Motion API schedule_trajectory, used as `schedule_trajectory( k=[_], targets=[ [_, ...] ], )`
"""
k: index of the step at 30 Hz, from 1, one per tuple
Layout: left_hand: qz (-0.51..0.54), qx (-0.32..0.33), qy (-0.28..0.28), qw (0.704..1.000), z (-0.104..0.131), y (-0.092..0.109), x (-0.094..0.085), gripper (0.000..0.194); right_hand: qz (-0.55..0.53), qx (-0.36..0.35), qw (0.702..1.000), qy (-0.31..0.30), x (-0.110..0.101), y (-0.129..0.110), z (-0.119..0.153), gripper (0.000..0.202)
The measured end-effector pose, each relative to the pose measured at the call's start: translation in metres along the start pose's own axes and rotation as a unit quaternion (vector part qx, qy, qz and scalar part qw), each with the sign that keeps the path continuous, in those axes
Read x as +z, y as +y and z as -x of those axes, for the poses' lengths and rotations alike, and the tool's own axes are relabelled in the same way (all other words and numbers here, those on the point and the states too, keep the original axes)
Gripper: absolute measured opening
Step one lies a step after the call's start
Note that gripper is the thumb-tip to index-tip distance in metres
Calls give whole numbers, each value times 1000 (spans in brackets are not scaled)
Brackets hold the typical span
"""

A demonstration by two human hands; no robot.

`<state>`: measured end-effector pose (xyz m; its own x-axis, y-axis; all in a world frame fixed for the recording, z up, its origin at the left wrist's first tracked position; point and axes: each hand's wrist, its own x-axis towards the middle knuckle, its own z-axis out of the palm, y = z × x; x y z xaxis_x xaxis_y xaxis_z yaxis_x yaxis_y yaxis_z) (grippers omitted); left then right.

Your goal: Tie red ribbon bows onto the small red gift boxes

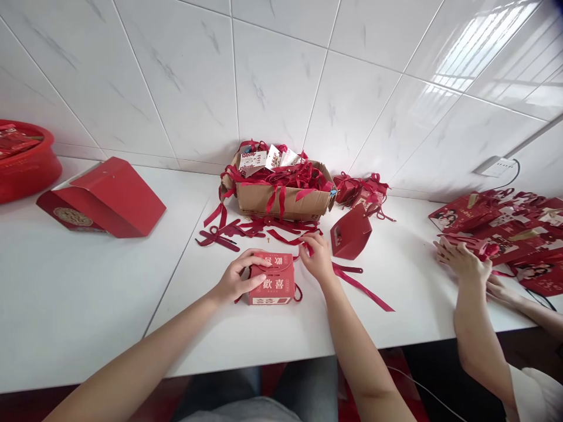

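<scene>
A small red gift box with white characters and a curved flap stands on the white table in front of me. My left hand grips its left side, with the fingers across the top and the thumb on the front. Dark red cord loops show low at the box's side. Just right of the box, my right hand has its fingers curled around a red ribbon, partly hidden by them. Behind the box lie loose dark red straps and ribbons.
A cardboard box full of red ribbons and white tags stands by the tiled wall. Red cartons lie on both sides, with a red basin far left. At right, a co-worker's hands touch red bags.
</scene>
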<state>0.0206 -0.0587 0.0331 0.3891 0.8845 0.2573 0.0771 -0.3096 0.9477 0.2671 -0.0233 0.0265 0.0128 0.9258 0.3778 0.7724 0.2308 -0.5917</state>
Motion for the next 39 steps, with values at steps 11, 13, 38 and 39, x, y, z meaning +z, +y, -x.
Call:
schedule_trajectory(
  k=[11, 13, 38, 39],
  targets=[
    [-112, 25, 199, 973, -3, -3, -6, 27, 40, -20, 977, -210, -3, 2, 5, 28],
    [-122, 26, 215, 969, -3, -4, -7, 27, 31, -28, 973, -226, -6, 6, 5, 22],
    [-184, 101, 248, 946, -2, -6, 8, 33, -185, -71, 978, -57, -111, -103, -29, 31],
    [-180, 106, 241, 948, -3, -7, 7, 33, -214, -63, 973, -54, -111, -104, -30, 31]
  ],
)
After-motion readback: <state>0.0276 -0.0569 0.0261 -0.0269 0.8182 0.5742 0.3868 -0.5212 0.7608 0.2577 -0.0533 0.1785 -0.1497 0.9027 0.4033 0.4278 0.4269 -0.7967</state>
